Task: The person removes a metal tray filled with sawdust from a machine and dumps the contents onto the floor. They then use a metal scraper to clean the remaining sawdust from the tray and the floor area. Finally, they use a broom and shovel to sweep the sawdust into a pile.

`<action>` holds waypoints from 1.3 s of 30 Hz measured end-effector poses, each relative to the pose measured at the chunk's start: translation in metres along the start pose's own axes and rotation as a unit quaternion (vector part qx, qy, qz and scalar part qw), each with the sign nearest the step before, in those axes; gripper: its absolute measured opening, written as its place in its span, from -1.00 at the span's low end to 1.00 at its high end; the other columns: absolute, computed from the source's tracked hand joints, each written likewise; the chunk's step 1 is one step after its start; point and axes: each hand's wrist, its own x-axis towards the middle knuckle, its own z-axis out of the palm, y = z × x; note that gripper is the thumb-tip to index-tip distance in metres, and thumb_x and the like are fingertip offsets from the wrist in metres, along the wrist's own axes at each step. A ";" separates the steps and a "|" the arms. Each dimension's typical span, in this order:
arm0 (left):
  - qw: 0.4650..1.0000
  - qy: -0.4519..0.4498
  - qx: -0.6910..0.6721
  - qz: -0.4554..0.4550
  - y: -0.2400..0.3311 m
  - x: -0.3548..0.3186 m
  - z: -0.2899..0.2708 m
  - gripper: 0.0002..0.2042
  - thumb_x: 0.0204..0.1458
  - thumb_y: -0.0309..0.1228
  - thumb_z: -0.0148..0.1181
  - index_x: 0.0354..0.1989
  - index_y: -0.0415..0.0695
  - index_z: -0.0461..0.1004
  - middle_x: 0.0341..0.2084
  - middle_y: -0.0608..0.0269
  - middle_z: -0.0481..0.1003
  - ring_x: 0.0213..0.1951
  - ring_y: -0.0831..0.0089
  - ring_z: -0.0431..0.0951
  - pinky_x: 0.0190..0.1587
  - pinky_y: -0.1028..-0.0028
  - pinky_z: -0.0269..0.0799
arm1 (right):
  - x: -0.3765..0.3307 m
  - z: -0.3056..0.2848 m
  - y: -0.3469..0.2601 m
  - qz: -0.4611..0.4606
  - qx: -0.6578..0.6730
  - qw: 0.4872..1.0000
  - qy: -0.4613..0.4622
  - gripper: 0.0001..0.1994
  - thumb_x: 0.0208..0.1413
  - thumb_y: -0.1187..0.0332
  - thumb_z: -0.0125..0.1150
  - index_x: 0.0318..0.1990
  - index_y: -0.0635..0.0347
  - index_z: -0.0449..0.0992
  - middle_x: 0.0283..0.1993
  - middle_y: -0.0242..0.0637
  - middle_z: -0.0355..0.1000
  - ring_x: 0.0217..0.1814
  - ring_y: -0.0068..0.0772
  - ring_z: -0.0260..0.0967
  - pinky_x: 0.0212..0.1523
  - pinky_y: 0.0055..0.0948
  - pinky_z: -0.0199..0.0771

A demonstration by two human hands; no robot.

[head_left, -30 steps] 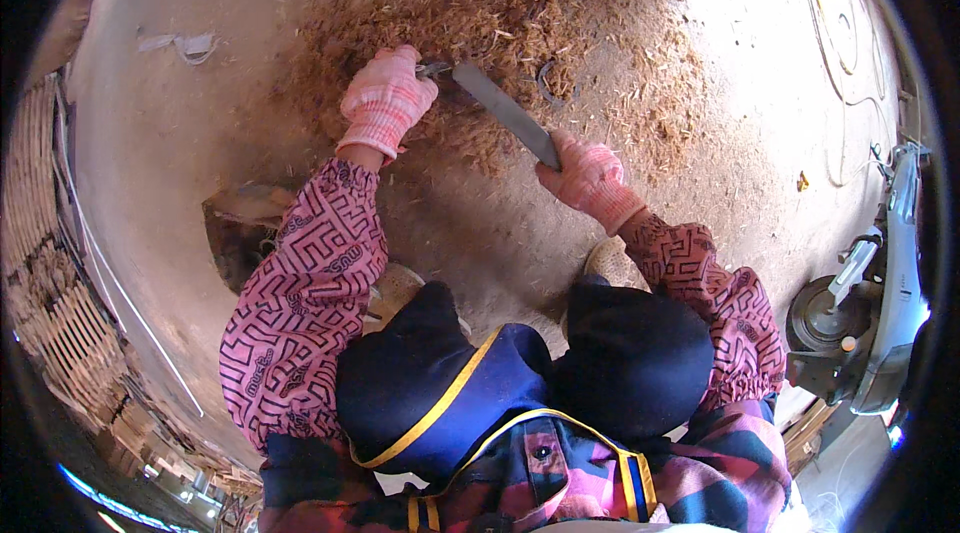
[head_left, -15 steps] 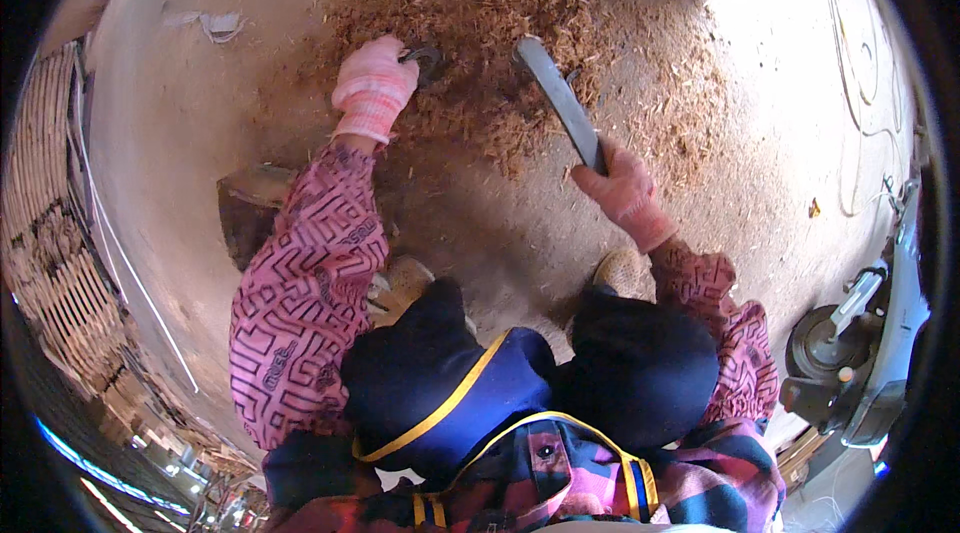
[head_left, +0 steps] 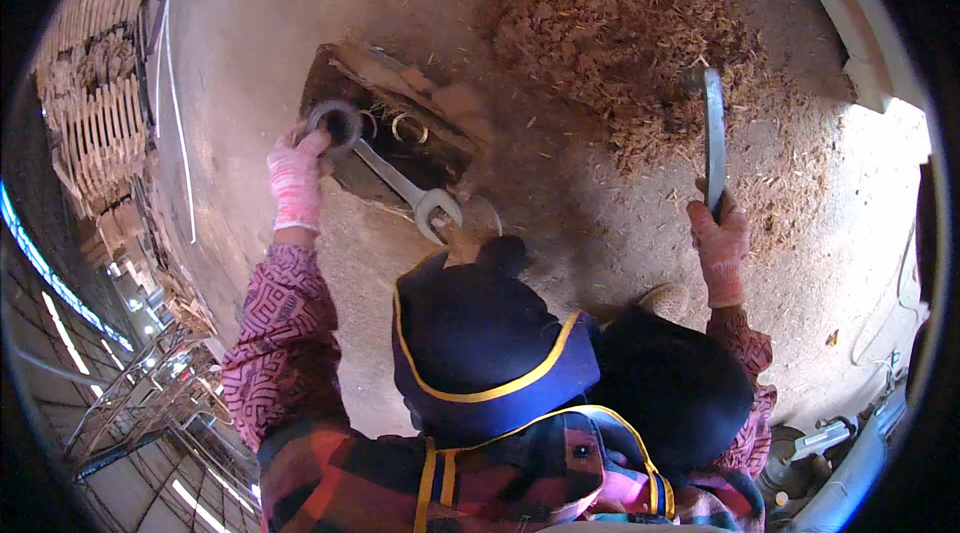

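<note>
My left hand (head_left: 296,183), in a pink and white knit glove, is closed on a dark metal ring (head_left: 350,123). It holds the ring over the left end of an open dark box (head_left: 455,148). Pale rings (head_left: 409,128) lie inside the box. A large open-ended wrench (head_left: 395,173) slants across its near edge, jaw toward my knee; the held ring overlaps its other end. My right hand (head_left: 722,248), gloved alike, grips the lower end of a flat grey metal bar (head_left: 713,128). The bar points away from me, its far end beside the wood chips.
A heap of reddish wood chips (head_left: 620,43) covers the floor at far right centre. A pale beam-like edge (head_left: 840,23) runs along the far right. Stacked slats (head_left: 110,123) and a white cable (head_left: 178,123) are at left. A blue machine (head_left: 850,468) stands lower right.
My left hand has carried the ring from the wood chips back to the box. The view has swung left, bringing the box and wrench into full sight. My right hand still holds the bar, now more upright.
</note>
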 end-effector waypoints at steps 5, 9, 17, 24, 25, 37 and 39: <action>0.975 -0.103 0.197 0.032 -0.045 0.038 -0.008 -0.50 -0.03 -0.41 0.30 0.12 -0.28 0.38 -0.22 0.13 0.53 -0.37 0.46 0.50 -0.35 0.47 0.46 | 0.001 0.002 -0.021 0.037 -0.049 0.998 0.013 -0.66 0.06 0.33 0.24 0.02 0.17 0.51 -0.50 -0.52 0.34 -0.55 -0.68 0.20 -0.52 -0.56 0.22; 0.876 0.011 0.369 0.310 -0.025 0.033 0.064 -0.42 0.00 -0.31 0.32 0.24 -0.07 0.33 -0.06 0.05 0.50 -0.10 0.28 0.48 0.01 0.36 0.42 | -0.002 -0.022 -0.023 0.084 -0.093 0.992 0.028 -0.61 0.00 0.20 0.31 -0.02 0.16 0.53 -0.43 -0.38 0.44 -0.39 -0.58 0.34 -0.33 -0.44 0.38; 0.658 -0.296 0.377 0.581 0.061 -0.082 0.300 -0.76 0.09 -0.22 0.14 -0.06 0.11 0.51 -0.13 0.28 0.49 -0.09 0.18 0.50 -0.09 0.24 0.48 | -0.030 -0.046 0.006 0.097 -0.004 0.991 0.093 -0.70 0.09 0.37 0.26 0.01 0.16 0.52 -0.56 -0.57 0.31 -0.62 -0.72 0.17 -0.60 -0.64 0.17; 0.543 -0.317 0.532 0.567 0.096 -0.107 0.372 -0.68 0.11 -0.14 0.10 0.03 0.17 0.50 -0.02 0.34 0.47 0.05 0.22 0.42 0.02 0.24 0.45 | -0.020 -0.027 0.004 0.134 -0.024 0.991 0.011 -0.67 0.01 0.30 0.28 -0.07 0.23 0.54 -0.51 -0.47 0.39 -0.52 -0.68 0.27 -0.50 -0.56 0.28; 0.542 -0.307 0.537 0.569 0.097 -0.105 0.372 -0.68 0.11 -0.14 0.10 0.04 0.17 0.49 -0.02 0.33 0.47 0.06 0.22 0.42 0.02 0.24 0.45 | -0.021 -0.026 0.001 0.137 -0.052 0.989 -0.002 -0.68 0.00 0.30 0.28 -0.09 0.24 0.54 -0.51 -0.46 0.39 -0.51 -0.68 0.27 -0.49 -0.56 0.28; 0.492 -0.278 0.504 0.653 0.068 -0.142 0.377 -0.33 -0.01 0.00 0.22 0.30 0.18 0.20 0.23 0.31 0.28 0.28 0.21 0.18 0.29 0.17 0.12 | -0.090 -0.052 0.070 0.208 0.000 0.978 0.008 -0.62 -0.01 0.40 0.32 0.01 0.22 0.50 -0.42 -0.52 0.40 -0.47 -0.63 0.29 -0.43 -0.56 0.33; 0.394 -0.304 0.571 0.653 0.064 -0.153 0.403 -0.21 -0.08 0.01 0.28 0.35 0.11 0.09 0.19 0.27 0.29 0.25 0.24 0.20 0.26 0.20 0.15 | -0.094 -0.057 0.073 0.188 0.095 0.977 0.029 -0.63 0.01 0.40 0.28 0.02 0.19 0.50 -0.46 -0.53 0.37 -0.51 -0.70 0.23 -0.48 -0.62 0.25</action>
